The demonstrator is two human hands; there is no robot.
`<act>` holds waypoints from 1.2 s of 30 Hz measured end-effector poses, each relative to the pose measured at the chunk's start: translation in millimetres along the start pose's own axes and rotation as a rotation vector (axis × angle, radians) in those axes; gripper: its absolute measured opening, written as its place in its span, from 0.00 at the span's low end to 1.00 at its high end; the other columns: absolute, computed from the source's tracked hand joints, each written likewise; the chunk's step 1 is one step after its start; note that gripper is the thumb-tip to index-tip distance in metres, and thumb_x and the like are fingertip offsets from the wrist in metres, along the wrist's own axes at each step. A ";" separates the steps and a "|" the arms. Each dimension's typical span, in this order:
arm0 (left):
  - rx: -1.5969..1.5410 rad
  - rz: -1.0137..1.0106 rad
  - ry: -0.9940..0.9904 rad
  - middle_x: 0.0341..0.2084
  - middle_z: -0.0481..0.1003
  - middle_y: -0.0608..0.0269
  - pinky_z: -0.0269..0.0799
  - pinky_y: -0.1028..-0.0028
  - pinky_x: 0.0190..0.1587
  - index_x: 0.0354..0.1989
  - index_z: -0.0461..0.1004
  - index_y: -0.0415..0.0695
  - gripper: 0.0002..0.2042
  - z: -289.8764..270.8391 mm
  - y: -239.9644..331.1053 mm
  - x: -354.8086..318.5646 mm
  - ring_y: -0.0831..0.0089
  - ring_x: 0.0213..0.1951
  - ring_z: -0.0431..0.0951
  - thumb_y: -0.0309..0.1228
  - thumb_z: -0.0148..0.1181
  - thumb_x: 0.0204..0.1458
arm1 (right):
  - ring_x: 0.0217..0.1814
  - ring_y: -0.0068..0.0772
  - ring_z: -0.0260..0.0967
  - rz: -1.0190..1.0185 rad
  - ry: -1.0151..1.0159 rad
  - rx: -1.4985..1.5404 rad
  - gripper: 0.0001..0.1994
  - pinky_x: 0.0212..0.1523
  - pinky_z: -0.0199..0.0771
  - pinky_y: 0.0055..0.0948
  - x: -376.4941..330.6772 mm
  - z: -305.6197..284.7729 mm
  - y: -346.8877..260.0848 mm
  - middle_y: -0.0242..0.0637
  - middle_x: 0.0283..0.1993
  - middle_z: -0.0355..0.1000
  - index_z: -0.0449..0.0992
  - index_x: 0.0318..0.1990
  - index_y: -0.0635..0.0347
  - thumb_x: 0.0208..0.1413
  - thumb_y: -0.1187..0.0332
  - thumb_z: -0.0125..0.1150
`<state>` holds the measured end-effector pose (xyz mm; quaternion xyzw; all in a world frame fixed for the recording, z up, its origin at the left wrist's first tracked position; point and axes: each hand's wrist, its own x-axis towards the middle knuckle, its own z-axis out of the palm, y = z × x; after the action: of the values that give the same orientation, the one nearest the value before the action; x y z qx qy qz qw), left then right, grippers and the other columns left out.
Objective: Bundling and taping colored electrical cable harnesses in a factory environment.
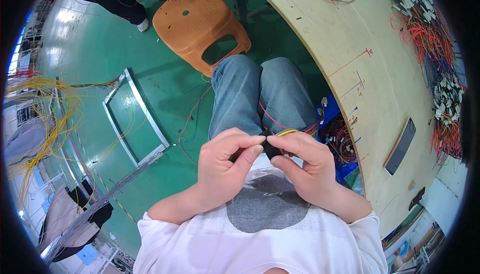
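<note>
Both hands pinched one small black connector [271, 149]: left hand [225, 161] steadying, right hand [305, 161] seating wires [286, 132]; insertion appeared unfinished.

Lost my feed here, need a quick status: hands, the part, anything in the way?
Left hand and right hand both pinching a small black connector over the lap. Yellow and red wires trail from it. Nothing between hands.

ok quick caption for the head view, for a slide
Seated person's left hand and right hand pinch a small black connector with yellow and red wires.
</note>
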<state>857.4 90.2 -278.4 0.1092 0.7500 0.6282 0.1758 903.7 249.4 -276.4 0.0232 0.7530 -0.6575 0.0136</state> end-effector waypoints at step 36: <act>0.445 0.276 -0.140 0.21 0.67 0.58 0.64 0.73 0.20 0.26 0.67 0.40 0.07 -12.6 -1.9 15.3 0.65 0.20 0.69 0.19 0.56 0.38 | 0.25 0.23 0.62 0.141 -0.104 0.008 0.08 0.26 0.61 0.24 37.8 2.2 4.0 0.33 0.25 0.66 0.66 0.34 0.63 0.45 0.75 0.55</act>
<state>838.4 84.3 -280.3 0.2894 0.8338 0.4566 0.1116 866.1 248.3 -282.6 0.0420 0.7452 -0.6581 0.0987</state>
